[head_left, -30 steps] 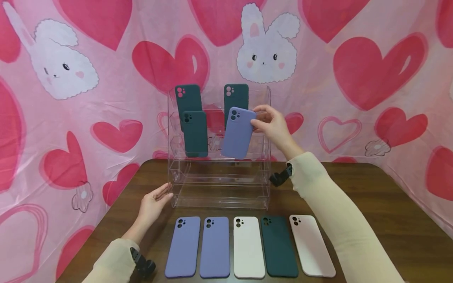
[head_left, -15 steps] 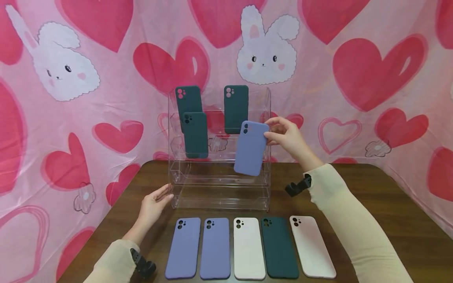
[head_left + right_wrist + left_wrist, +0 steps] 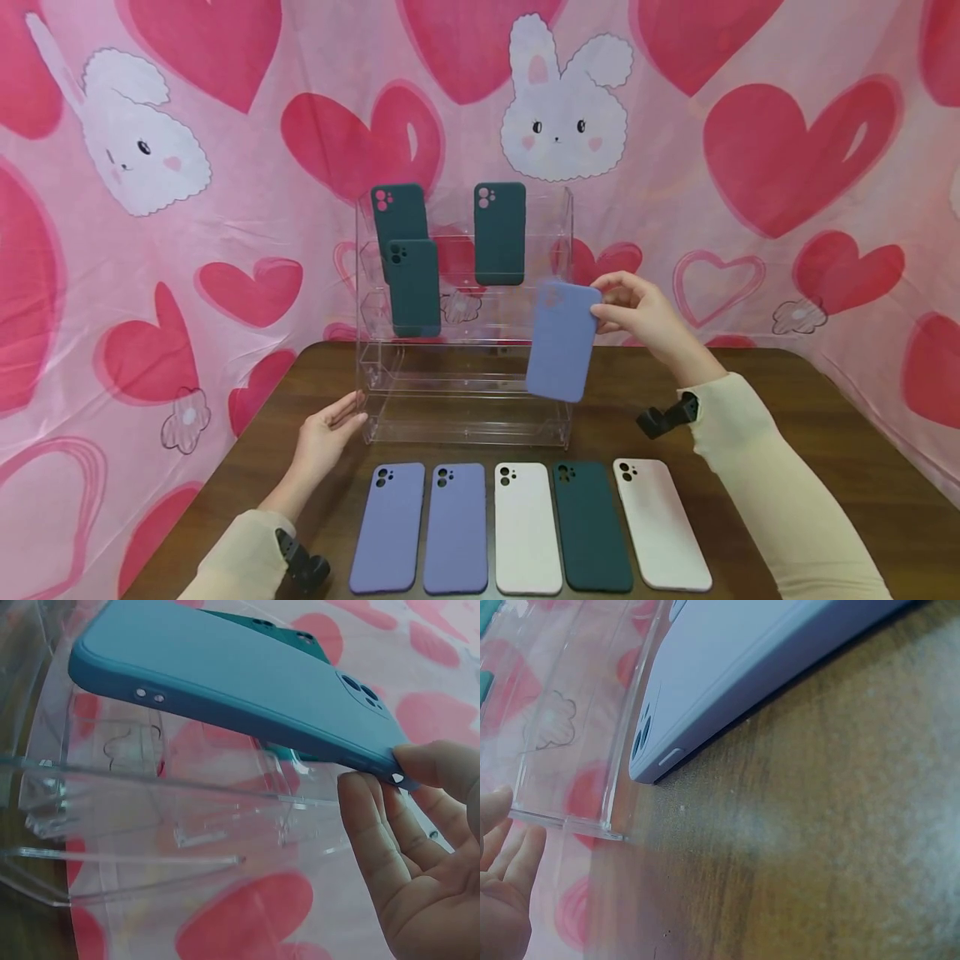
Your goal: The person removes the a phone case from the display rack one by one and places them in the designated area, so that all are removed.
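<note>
Nearest, five phone cases lie flat in a row on the wood-grain tabletop (image 3: 810,400), cutout ends toward the rack: from the left, a first lavender case (image 3: 387,529), a second lavender case (image 3: 455,529), a white case (image 3: 527,529), a dark green case (image 3: 592,529) and a pale pink case (image 3: 663,525). Beyond the row, the left hand (image 3: 326,433) touches the rack's lower left edge, its grip unclosed, fingers extended. The right hand's (image 3: 637,308) grip pinches the held lavender case (image 3: 564,342) by its upper right edge; the case hangs tilted in the air before the right side of the transparent tiered rack (image 3: 465,433). In the rack, a lower green case (image 3: 415,288) stands on the left, partly covering the upper left green case (image 3: 399,215); the upper right green case (image 3: 500,233) stands apart. Behind hangs a pink cloth (image 3: 465,142) with hearts and rabbits.
</note>
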A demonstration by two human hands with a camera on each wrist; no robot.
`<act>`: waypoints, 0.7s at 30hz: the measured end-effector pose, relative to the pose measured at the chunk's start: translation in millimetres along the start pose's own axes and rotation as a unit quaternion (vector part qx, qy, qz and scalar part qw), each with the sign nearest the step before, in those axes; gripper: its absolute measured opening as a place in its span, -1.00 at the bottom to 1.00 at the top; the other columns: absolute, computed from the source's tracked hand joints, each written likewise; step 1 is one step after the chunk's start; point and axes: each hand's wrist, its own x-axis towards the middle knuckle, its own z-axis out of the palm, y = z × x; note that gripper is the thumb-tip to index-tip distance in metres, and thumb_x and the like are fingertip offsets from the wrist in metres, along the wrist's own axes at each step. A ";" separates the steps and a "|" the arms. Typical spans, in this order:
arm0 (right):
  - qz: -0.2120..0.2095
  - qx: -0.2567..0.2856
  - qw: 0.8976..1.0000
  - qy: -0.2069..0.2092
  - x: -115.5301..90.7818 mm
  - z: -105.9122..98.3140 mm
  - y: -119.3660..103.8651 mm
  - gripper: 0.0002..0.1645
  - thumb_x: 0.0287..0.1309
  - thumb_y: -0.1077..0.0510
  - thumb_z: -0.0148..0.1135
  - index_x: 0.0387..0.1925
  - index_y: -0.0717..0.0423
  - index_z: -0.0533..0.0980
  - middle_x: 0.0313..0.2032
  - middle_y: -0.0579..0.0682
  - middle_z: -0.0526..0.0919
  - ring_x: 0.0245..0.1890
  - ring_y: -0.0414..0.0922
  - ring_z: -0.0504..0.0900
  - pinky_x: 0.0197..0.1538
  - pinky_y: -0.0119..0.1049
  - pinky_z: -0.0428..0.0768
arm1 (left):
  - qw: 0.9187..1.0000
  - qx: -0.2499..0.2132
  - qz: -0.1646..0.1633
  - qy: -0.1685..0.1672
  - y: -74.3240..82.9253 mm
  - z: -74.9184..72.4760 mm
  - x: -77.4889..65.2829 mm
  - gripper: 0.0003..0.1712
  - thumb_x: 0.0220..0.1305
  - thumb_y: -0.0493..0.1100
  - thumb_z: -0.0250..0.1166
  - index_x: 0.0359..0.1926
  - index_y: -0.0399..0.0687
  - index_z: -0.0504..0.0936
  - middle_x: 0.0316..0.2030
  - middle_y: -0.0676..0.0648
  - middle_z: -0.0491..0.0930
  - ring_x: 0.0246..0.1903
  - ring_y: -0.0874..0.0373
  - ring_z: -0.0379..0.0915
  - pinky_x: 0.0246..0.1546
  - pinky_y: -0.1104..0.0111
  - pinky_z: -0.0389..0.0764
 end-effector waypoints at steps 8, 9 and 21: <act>0.002 0.001 1.000 -0.015 -16.5 -16.0 10.6 -0.75 0.17 0.30 0.18 -0.10 0.15 0.43 -0.37 0.05 0.58 -0.43 -0.09 0.61 -0.28 -0.19 0.65 | 1.000 0.000 -0.002 -0.001 0.7 0.0 0.2 -0.49 0.20 -0.30 0.25 0.18 -0.30 0.40 0.08 -0.19 0.44 0.06 0.01 0.38 -0.09 0.57 0.45; 0.004 0.002 1.000 -0.017 -18.2 -18.0 12.4 -0.76 0.16 0.31 0.17 -0.11 0.15 0.43 -0.37 0.04 0.58 -0.43 -0.10 0.60 -0.29 -0.19 0.65 | 1.000 0.000 -0.004 -0.001 0.8 0.1 0.2 -0.49 0.20 -0.30 0.24 0.18 -0.30 0.41 0.08 -0.19 0.44 0.06 0.01 0.38 -0.09 0.57 0.45; 0.025 0.035 0.998 -0.041 -47.0 -44.3 33.9 -0.74 0.17 0.40 0.12 -0.13 0.10 0.42 -0.38 0.00 0.62 -0.44 -0.12 0.62 -0.33 -0.20 0.65 | 1.000 -0.003 0.002 0.001 1.1 0.5 0.6 -0.50 0.20 -0.32 0.24 0.17 -0.31 0.42 0.07 -0.19 0.45 0.04 0.01 0.40 -0.12 0.60 0.45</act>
